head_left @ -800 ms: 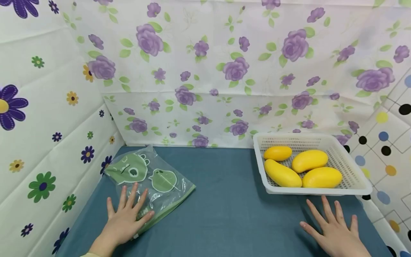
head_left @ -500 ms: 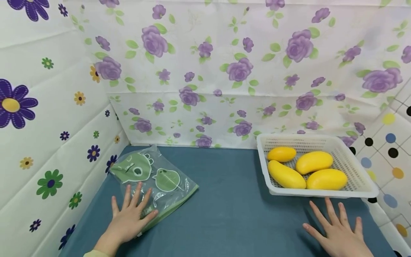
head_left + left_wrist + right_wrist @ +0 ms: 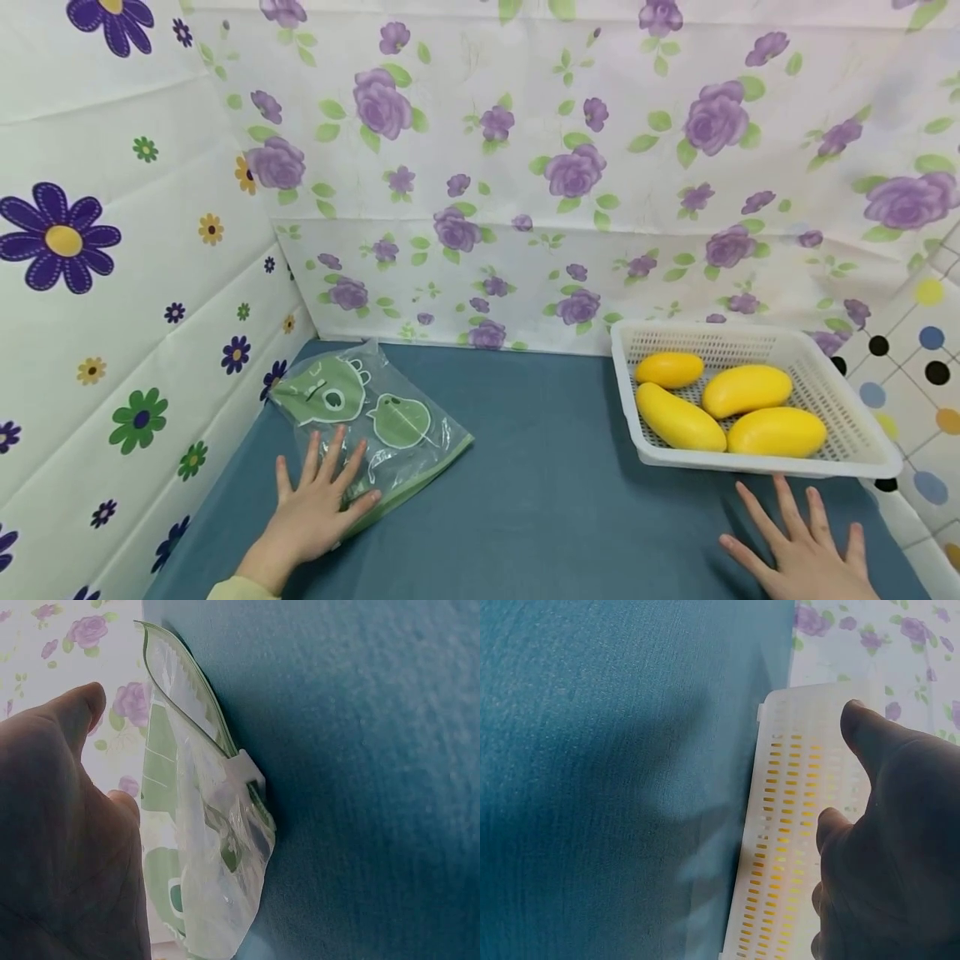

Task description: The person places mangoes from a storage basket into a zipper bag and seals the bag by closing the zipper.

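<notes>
A clear zip bag (image 3: 405, 454) with green animal prints and a green edge lies at the left of the blue table. My left hand (image 3: 311, 508) is spread over its near part, fingers straight, holding nothing. In the left wrist view the bag (image 3: 217, 862) shows its parted zip mouth and a white slider (image 3: 246, 772). On the right stands a white slotted basket (image 3: 757, 469) with several yellow mangoes (image 3: 776, 432) in it. My right hand (image 3: 810, 554), fingers spread, hovers just in front of its near wall. The right wrist view shows the basket's side (image 3: 780, 817) beyond that hand.
The blue tabletop (image 3: 540, 517) stretches between the bag and the basket. A rose-patterned cloth (image 3: 517, 192) rises behind it. Flowered cloth (image 3: 135, 350) closes the left side, and a dotted cloth (image 3: 911, 400) stands close beside the basket on the right.
The whole head view has shifted, so bag, basket and hands appear further right and slightly lower. Both hands keep their spread pose, and bag and basket stay in place.
</notes>
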`<act>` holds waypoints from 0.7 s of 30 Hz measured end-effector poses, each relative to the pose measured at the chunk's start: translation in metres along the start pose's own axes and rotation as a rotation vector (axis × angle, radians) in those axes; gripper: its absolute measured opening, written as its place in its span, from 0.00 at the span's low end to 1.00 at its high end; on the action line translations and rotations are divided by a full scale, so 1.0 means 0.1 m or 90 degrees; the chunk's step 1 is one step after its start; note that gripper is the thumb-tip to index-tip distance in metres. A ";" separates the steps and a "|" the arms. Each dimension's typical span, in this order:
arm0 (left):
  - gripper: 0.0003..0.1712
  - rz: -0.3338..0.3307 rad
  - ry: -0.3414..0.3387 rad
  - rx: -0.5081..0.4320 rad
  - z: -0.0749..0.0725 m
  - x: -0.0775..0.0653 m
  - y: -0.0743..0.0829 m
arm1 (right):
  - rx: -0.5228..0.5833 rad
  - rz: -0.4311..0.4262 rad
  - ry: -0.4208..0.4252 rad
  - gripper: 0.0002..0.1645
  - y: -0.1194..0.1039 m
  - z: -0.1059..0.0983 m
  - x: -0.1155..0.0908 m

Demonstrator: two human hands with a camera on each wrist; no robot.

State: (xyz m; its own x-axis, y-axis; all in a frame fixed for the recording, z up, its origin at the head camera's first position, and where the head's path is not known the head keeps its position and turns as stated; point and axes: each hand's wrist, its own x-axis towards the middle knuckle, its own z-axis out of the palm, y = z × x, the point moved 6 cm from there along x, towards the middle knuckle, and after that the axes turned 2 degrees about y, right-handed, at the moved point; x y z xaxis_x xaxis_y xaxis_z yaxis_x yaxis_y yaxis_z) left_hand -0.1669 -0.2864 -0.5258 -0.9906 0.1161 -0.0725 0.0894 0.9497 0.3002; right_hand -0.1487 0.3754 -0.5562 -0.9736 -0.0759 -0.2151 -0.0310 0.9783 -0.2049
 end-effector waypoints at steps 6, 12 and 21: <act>0.52 -0.007 -0.007 0.002 0.01 -0.01 -0.01 | -0.004 0.016 -0.002 0.71 0.02 0.06 0.02; 0.52 0.003 0.007 0.010 0.05 0.02 0.00 | -0.016 -0.010 0.046 0.67 0.04 0.13 -0.03; 0.51 0.004 0.016 0.001 0.01 0.04 0.05 | -0.002 0.037 -0.002 0.73 0.09 0.10 0.07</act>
State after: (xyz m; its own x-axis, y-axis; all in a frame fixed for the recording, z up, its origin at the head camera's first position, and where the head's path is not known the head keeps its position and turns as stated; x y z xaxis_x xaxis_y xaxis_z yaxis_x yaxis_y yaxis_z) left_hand -0.1699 -0.2810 -0.5253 -0.9923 0.1146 -0.0469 0.0956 0.9496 0.2985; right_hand -0.1537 0.3820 -0.5691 -0.9730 -0.0196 -0.2300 0.0249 0.9817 -0.1887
